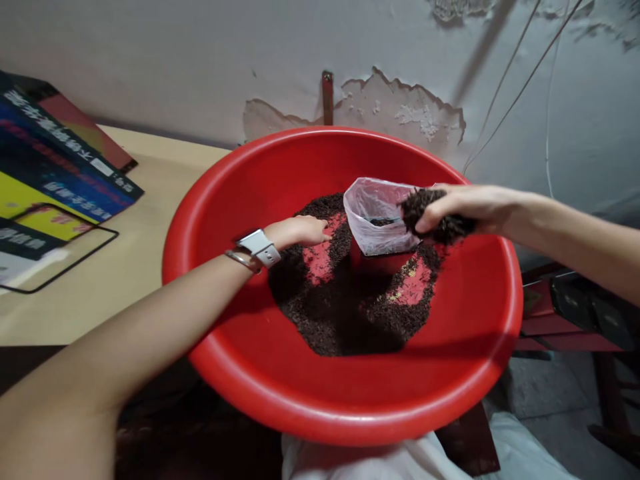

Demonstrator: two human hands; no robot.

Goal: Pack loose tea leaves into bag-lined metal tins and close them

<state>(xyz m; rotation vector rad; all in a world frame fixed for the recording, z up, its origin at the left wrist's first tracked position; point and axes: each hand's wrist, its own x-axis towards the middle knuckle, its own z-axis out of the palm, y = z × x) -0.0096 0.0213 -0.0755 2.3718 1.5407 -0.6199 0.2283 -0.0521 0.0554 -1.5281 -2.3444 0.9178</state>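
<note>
A large red basin (350, 393) holds dark, loose, shredded material (325, 327) spread over its bottom. In its middle stands a red container (373, 265) lined with a clear plastic bag (373, 233), whose mouth is open and which has some dark material inside. My right hand (450, 210) is closed around a clump of the dark shreds (423, 207) at the bag's right edge. My left hand (311, 231), below a wristwatch and bracelet, hovers over or rests on the material left of the bag, fingers pointing toward it; whether it holds anything is hidden.
On the left, a pale wooden table (165, 173) bears printed boxes (65, 153) and a black-edged clear frame (75, 267). A wall with peeling plaster (400, 110) rises behind the basin, with cords (520, 100) hanging at right. Dark and red boxes (575, 313) stand at lower right.
</note>
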